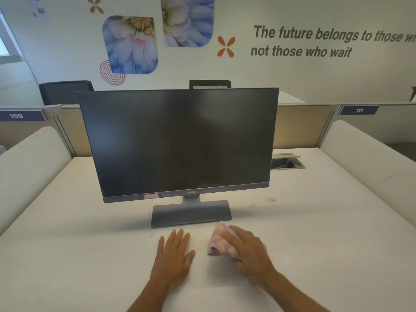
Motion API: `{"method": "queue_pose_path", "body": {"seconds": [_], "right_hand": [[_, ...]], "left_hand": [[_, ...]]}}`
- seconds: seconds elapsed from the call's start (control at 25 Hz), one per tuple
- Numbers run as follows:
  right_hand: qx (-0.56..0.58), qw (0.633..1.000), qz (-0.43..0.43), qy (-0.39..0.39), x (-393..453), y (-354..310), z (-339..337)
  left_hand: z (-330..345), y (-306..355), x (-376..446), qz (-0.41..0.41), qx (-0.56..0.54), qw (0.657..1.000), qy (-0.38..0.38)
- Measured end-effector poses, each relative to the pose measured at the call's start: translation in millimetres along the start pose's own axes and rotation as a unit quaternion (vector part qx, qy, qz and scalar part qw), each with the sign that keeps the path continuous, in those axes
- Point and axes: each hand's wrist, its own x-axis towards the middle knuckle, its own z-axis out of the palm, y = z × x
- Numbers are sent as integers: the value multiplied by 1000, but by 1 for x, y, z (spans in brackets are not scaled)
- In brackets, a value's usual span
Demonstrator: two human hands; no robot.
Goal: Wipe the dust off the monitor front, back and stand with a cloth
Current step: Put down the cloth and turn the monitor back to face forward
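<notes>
Monitor (180,143) upright mid-desk, dark screen facing the person, flat grey stand (191,215) under it at 6 o'clock. Cloth (219,242), pink-and-yellow check, bunched on the white desk (90,244) just in front of the stand's right corner, at 5 o'clock from the monitor. Right hand (249,251) on top of the cloth, fingers (236,235) curled over it, gripping. Left hand (173,255) flat on the desk at 9 o'clock of the cloth, apart from it, fingers straight and close together, thumb out. Cable hatch (286,162) at 3 o'clock behind the monitor. Desk-divider tags 109 (16,115) and 111 (359,110). Chair back (210,84) at 12 o'clock.
</notes>
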Motion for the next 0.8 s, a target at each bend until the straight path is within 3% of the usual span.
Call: {"method": "queue_pose_path", "body": {"seconds": [0.12, 0.2, 0.36, 0.64, 0.8], "right_hand": [[-16, 984, 121, 129, 2, 27, -31], [-32, 969, 230, 87, 0, 53, -55], [-91, 927, 361, 37, -8, 93, -79], [-128, 899, 415, -49, -31, 117, -46], [-159, 902, 398, -44, -34, 116, -36]], "left_hand": [[-5, 7, 5, -6, 5, 1000, 23], [0, 17, 15, 6, 20, 996, 84], [-5, 40, 25, 14, 10, 999, 33], [12, 50, 30, 9, -17, 996, 89], [15, 49, 28, 1, -16, 994, 104]]}}
